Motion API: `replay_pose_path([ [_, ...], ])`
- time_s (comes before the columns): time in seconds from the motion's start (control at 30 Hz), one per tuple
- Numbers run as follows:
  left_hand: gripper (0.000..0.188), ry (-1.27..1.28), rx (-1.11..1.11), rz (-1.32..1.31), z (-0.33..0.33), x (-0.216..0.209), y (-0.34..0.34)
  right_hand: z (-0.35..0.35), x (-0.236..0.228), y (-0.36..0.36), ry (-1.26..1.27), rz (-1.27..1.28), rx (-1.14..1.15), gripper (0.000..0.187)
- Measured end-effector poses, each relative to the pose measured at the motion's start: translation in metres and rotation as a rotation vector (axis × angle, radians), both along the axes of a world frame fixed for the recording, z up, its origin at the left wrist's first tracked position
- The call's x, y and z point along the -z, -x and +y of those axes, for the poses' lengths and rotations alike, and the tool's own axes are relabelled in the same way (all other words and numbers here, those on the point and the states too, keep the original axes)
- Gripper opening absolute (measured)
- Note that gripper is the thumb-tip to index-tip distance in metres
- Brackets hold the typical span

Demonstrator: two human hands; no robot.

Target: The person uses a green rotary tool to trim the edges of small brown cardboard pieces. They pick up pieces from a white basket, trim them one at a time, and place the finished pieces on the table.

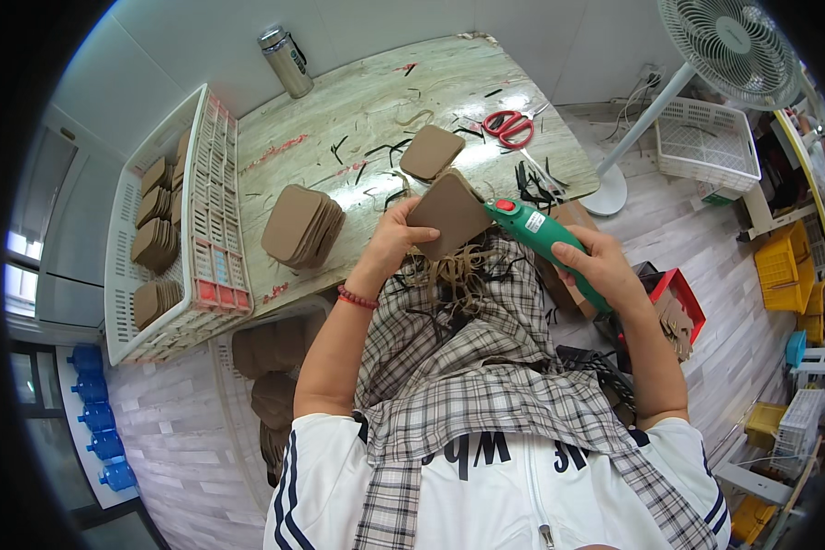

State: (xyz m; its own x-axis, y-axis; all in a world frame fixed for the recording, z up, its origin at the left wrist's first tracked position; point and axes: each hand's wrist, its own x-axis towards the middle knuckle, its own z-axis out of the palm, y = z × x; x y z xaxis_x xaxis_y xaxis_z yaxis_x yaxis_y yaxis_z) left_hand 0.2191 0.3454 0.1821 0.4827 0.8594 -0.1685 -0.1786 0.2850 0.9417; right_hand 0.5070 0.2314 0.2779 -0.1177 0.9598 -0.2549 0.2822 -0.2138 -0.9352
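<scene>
My left hand (401,240) grips a flat brown square pad (451,216) with rounded corners, thumb on its face. In my right hand (605,268) is a green handheld power tool (543,235) with a red button. Its front end meets the pad's right edge, and the working tip is hard to make out. Thin tan and black trimmed strips (449,275) lie on my plaid apron (440,367) below the pad. Just beyond, a short stack of like pads (431,151) rests on the table, and a taller stack (301,227) stands to the left.
A white plastic crate (213,215) holding pad stacks is at the table's left. Red-handled scissors (509,129), scattered strips and a steel flask (285,64) are on the table (357,101). At right stand a fan (731,41), a white basket (709,140) and a red box (676,307).
</scene>
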Motion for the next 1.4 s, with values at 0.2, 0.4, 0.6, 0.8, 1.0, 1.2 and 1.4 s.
replay_pose_path([
  [0.2,0.043,0.104,0.062,-0.031,-0.007,0.005,0.0,0.004,0.003,0.009,0.034,-0.008,0.017,0.033],
  [0.4,0.035,0.002,0.154,0.136,-0.001,0.003,0.016,0.009,0.003,0.007,0.085,0.044,-0.03,0.033],
  [0.6,0.017,-0.18,-0.204,0.138,0.006,0.006,0.033,0.009,0.006,0.001,0.163,0.056,-0.087,0.034],
  [0.8,0.015,-0.052,-0.207,-0.035,0.006,0.011,0.043,0.008,0.012,0.006,0.178,0.119,-0.121,0.034],
  [1.0,0.017,0.043,-0.082,-0.01,0.009,0.004,0.047,0.01,0.018,0.007,0.216,0.145,-0.159,0.036],
  [1.2,0.015,0.05,-0.02,0.017,0.003,0.003,0.039,0.009,0.019,0.017,0.212,0.134,-0.143,0.036],
  [1.4,0.014,0.081,0.093,0.08,-0.002,-0.001,0.028,0.011,0.018,0.026,0.193,0.1,-0.141,0.035],
])
